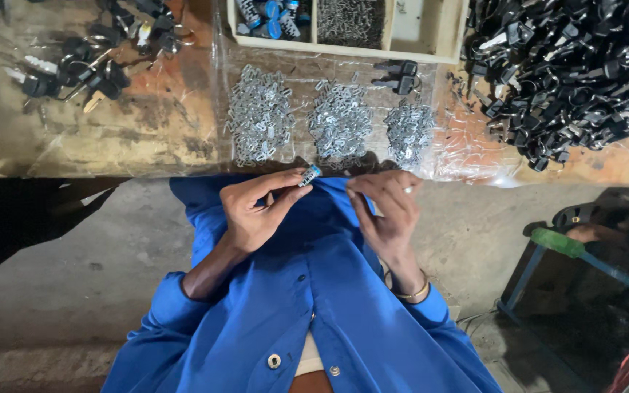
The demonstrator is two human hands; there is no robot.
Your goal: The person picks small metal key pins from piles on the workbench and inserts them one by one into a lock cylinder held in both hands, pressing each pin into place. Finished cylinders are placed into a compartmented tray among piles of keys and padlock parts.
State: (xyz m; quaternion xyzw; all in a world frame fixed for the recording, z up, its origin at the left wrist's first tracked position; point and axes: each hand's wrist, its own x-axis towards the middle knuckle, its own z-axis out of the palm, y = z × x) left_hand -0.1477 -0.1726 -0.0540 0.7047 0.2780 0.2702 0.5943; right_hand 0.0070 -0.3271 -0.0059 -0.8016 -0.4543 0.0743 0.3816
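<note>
The bench runs across the top of the view, its worn surface partly under a clear plastic sheet. At its right end lies a big heap of black-headed keys, and a smaller scatter of keys sits at the left. A shallow wooden tray with compartments stands at the far edge in the middle; one compartment holds small blue-capped cylinders, another a mass of thin metal pieces. Just in front of the tray, three piles of small metal plates lie side by side on the plastic. Below the bench edge, over a blue shirt, the two hands work close together. The left hand is curled, pinching a small blue-tipped cylinder between thumb and fingertips, just at the bench edge. The right hand has its fingers drawn together near that cylinder; whether it grips something tiny cannot be told.
</note>
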